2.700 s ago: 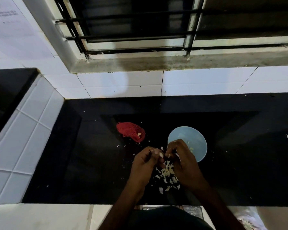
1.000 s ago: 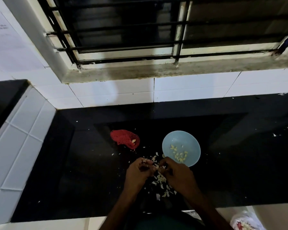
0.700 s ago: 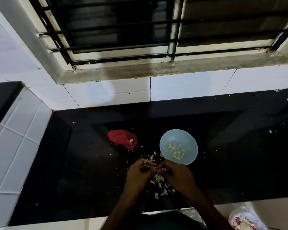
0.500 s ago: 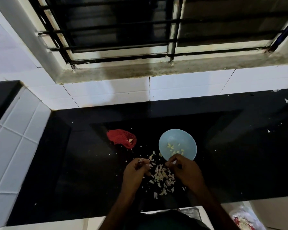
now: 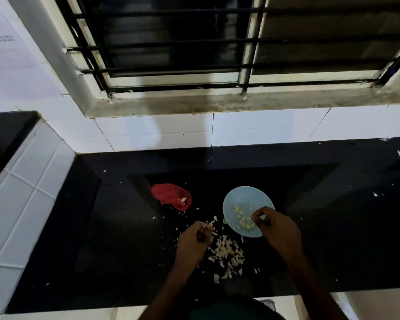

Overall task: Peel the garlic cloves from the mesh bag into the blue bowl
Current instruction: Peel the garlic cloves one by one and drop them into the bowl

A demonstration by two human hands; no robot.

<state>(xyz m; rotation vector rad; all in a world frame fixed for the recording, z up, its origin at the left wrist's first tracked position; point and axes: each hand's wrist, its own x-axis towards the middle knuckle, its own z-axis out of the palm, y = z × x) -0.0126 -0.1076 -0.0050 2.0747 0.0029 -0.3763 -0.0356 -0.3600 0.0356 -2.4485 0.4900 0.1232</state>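
Note:
A red mesh bag [image 5: 171, 196] lies flat on the black counter [image 5: 116, 239], a pale clove showing at its right end. To its right stands the blue bowl [image 5: 245, 197] with several peeled garlic cloves [image 5: 243, 221] inside. My right hand [image 5: 278, 230] hovers over the bowl's right side, thumb and fingertips pinched on a small garlic clove that they mostly hide. My left hand [image 5: 193, 240] stays left of the bowl and pinches bits of garlic skin at its fingertips. A pile of garlic skins [image 5: 226, 251] lies between my hands.
Loose skin flakes dot the counter around the bag and at the far right [image 5: 375, 194]. A white tiled wall [image 5: 263, 128] and a barred window sill [image 5: 217, 105] close off the back; a raised tiled ledge [image 5: 21, 192] bounds the left. The counter's front edge [image 5: 79, 308] runs near my body.
My hands have parted. The right hand has moved up and right from the skin pile to above the bowl, while the left hand has stayed by the pile holding skin.

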